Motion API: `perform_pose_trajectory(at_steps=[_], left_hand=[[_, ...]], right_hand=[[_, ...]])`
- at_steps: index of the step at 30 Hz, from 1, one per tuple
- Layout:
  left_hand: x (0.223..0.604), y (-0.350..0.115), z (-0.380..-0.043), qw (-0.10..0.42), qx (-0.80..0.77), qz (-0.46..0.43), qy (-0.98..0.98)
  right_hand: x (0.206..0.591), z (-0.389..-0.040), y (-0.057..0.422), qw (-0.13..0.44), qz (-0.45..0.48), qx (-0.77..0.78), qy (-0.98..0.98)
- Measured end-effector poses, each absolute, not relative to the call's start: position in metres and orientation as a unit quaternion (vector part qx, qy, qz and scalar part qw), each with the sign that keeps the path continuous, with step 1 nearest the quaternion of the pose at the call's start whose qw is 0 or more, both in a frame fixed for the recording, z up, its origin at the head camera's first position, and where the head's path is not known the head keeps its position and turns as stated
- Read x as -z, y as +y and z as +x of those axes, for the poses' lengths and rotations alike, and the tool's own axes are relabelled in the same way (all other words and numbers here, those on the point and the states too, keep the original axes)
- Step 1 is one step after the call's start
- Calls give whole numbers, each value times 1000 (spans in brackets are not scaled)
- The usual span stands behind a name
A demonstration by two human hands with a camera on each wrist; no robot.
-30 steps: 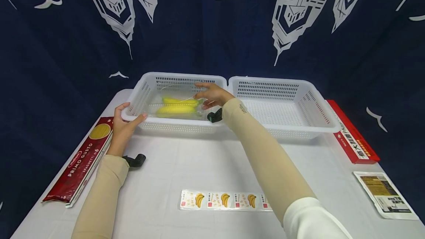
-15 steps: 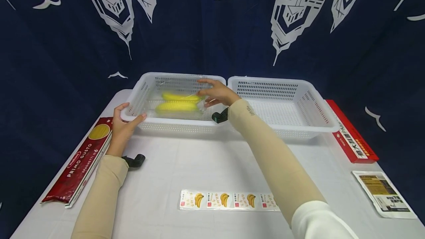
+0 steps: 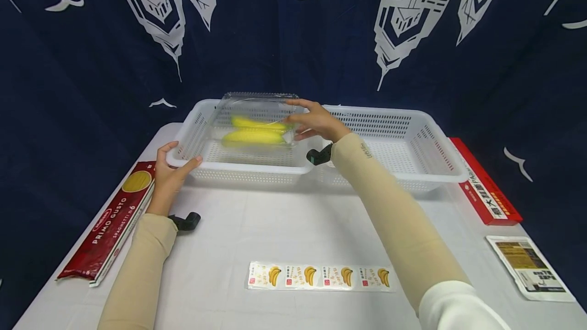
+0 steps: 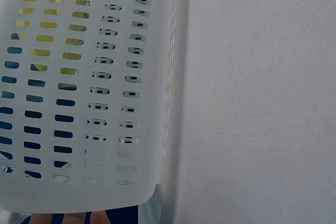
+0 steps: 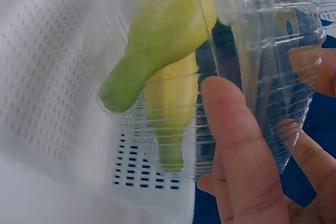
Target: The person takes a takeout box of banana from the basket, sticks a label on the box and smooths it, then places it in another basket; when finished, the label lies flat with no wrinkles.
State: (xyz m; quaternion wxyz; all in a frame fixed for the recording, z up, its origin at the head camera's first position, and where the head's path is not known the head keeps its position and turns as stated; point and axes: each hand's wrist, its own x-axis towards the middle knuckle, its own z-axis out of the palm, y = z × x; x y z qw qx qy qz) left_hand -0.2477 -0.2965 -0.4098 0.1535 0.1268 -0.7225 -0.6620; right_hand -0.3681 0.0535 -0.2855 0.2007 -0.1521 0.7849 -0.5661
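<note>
A clear plastic clamshell box with yellow bananas inside is held up over the left white basket. My right hand grips the box by its right end, fingers and thumb spread around it. Up close in the right wrist view, the bananas' green ends show through the ribbed plastic beside my fingers. My left hand holds the front left corner of the same basket by the rim. Only its fingertips peek out under the basket in the left wrist view.
A second white basket adjoins on the right. A red spaghetti pack lies at left, a red pasta box and a foil pouch at right. A strip of banana stickers lies in front.
My right hand has lifted the clamshell box of bananas up and to the right, from inside the left basket to over its rim. My left hand has stayed on the basket.
</note>
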Motion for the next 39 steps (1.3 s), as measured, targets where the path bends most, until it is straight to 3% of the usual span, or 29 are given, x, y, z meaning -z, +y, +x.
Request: perform_pose_trajectory(at_steps=[39], left_hand=[[407,-292,-244,156,658,133,-724]], right_hand=[[269,-318,158,156,-172,528,817]])
